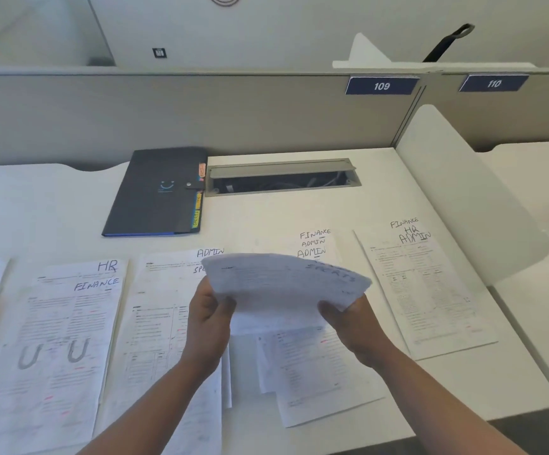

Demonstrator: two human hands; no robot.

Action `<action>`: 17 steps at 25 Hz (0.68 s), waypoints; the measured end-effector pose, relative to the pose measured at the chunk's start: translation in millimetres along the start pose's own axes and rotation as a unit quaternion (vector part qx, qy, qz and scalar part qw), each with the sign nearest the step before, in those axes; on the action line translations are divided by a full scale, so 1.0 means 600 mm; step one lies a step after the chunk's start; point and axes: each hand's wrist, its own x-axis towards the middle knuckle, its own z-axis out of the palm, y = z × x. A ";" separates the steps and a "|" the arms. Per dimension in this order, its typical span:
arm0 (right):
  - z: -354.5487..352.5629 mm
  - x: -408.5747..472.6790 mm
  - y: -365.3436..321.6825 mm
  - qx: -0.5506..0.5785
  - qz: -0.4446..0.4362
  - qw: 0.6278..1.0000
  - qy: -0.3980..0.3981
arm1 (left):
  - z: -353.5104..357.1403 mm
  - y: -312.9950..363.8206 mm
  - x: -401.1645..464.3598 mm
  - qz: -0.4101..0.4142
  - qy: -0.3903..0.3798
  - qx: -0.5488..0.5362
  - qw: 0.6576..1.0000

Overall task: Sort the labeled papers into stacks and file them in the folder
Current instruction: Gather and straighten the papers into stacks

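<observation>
Papers (286,290), a small sheaf lifted above the desk (253,221), gripped at both lower corners: left hand (209,318) fingers pinch the left edge, right hand (353,320) fingers clamp the right, likely to square it up; its label is too blurred to be sure of. Below and to both sides of the fingers lie spread sheets marked HR, FINANCE, ADMIN, still mixed. Folder (155,192) sits beyond the fingers to the left, snapped closed, colored tabs poking out; contents not visible.
</observation>
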 end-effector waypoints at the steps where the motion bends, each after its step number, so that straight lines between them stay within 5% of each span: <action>1: 0.004 -0.006 0.007 -0.016 -0.005 1.000 -0.002 | 0.001 -0.009 -0.005 -0.006 -0.013 0.003 1.000; 6: 0.009 0.000 0.021 -0.033 -0.013 0.999 0.033 | 0.001 -0.018 -0.010 0.004 -0.018 -0.009 1.000; 17: 0.003 0.003 0.042 -0.019 0.012 1.000 -0.022 | 0.006 -0.033 -0.026 -0.035 -0.031 0.035 0.998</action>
